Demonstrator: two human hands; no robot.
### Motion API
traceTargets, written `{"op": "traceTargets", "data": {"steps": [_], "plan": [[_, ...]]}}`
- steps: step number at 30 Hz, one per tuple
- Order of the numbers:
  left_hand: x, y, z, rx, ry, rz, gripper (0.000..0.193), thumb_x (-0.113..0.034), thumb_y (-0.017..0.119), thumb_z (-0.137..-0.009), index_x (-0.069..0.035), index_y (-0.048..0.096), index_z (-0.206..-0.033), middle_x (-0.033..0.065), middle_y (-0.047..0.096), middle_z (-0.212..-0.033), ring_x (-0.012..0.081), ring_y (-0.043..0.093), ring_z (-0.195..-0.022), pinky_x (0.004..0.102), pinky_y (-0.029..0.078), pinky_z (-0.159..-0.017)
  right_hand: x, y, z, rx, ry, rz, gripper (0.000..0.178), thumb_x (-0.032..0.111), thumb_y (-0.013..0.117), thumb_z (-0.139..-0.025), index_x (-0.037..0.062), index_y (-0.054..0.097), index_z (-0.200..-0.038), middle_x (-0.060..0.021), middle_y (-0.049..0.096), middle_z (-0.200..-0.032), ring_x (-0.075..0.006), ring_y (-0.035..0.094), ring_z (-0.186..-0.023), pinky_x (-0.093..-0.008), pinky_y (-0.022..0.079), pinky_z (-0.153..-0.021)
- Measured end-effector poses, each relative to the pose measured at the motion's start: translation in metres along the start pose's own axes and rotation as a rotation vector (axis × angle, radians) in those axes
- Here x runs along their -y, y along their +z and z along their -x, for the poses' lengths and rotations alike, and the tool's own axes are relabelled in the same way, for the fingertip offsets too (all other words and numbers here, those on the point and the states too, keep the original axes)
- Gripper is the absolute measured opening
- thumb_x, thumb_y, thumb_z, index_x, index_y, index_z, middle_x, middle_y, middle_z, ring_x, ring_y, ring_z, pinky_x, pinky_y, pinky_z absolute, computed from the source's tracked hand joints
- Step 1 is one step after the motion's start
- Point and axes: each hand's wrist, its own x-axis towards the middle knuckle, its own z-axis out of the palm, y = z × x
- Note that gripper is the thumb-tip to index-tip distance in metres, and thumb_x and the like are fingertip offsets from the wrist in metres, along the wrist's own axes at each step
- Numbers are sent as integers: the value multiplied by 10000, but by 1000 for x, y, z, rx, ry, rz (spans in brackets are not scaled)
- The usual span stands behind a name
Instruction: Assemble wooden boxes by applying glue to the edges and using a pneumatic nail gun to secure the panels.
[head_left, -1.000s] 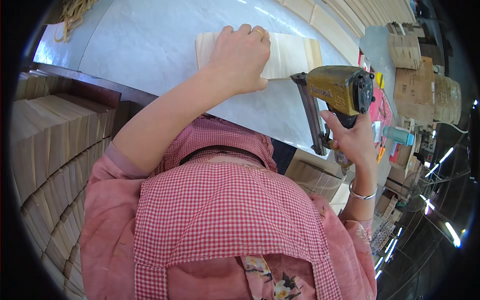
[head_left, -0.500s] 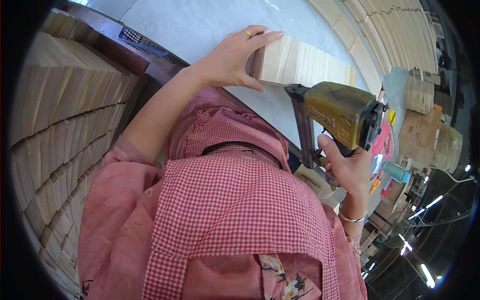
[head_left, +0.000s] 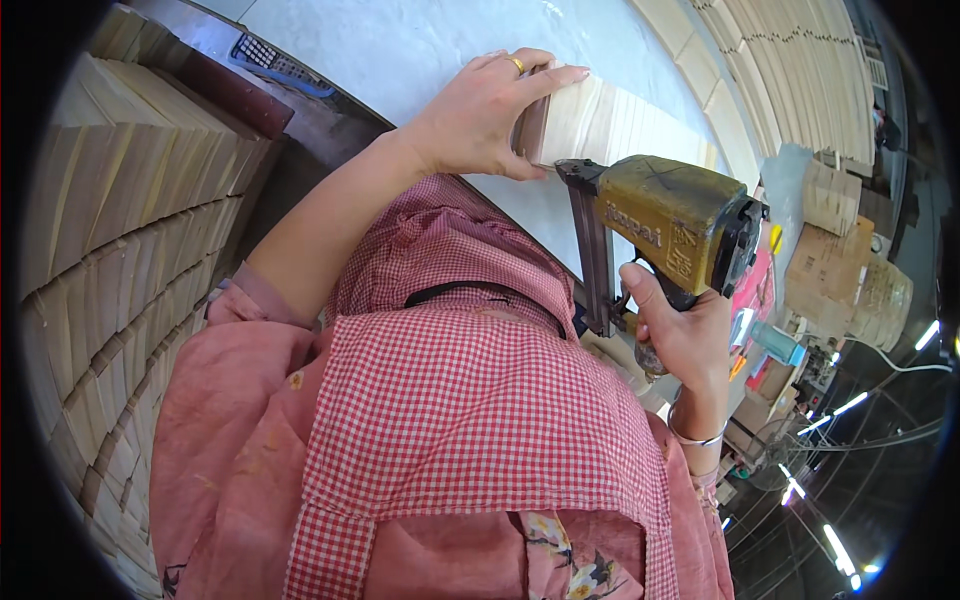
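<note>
Both hands clamped: left hand (head_left: 480,115) on wooden piece (head_left: 610,125), right hand (head_left: 680,335) on nail gun (head_left: 670,225), nose toward wood.

White bench top (head_left: 400,60) open beyond the left hand (head_left: 480,115) — passable. Near side blocked: nail gun (head_left: 665,225) hard against wooden piece (head_left: 610,125); stacked boards (head_left: 120,200) wall the left — tight.

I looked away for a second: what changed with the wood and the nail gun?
The left hand tipped the pale wood piece from flat on the white table up onto its edge, taking it by the end. The nail gun swung its nose to that end. The right hand kept its grip on the handle.
</note>
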Motion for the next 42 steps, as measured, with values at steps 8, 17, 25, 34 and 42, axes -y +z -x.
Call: {"op": "traceTargets", "data": {"steps": [8, 17, 25, 34, 42], "plan": [[-8, -8, 5, 89, -127, -127, 1299, -342, 975, -543, -179, 263, -1617, 84, 385, -1618, 276, 376, -1474, 495, 213, -1258, 21, -13, -11, 85, -39, 243, 306, 182, 841, -865, -37, 689, -1017, -74, 712, -796, -127, 625, -608, -244, 483, -515], [-10, -7, 7, 102, -184, -197, 1311, -380, 981, -543, -101, 263, -1603, 60, 319, -1668, 228, 273, -1547, 509, 169, -1282, 40, -7, -36, 110, -29, 213, 318, 162, 830, -869, -59, 685, -1048, -83, 726, -796, -123, 625, -602, -245, 482, -510], [-8, -5, 8, 107, -184, -212, 1310, -394, 981, -550, -79, 263, -1599, 69, 312, -1672, 222, 264, -1552, 490, 170, -1284, 50, -10, -49, 143, 38, 255, 332, 160, 823, -871, -65, 678, -1067, -74, 709, -765, -115, 598, -571, -244, 471, -495], [-4, -2, 9, 87, -127, -303, 1258, -481, 946, -586, -13, 307, -1562, 124, 381, -1629, 255, 289, -1540, 502, 208, -1257, 46, -11, -53, 145, -44, 352, 352, 160, 818, -855, -74, 671, -1073, -99, 706, -759, -138, 603, -568, -263, 484, -499], [-8, -6, 6, 51, -113, -263, 1205, -452, 941, -609, -24, 322, -1550, 157, 425, -1588, 267, 347, -1504, 492, 226, -1251, 35, -24, -41, 51, -39, 266, 381, 181, 825, -842, -77, 664, -1071, -108, 699, -749, -148, 600, -548, -275, 483, -478]]}}
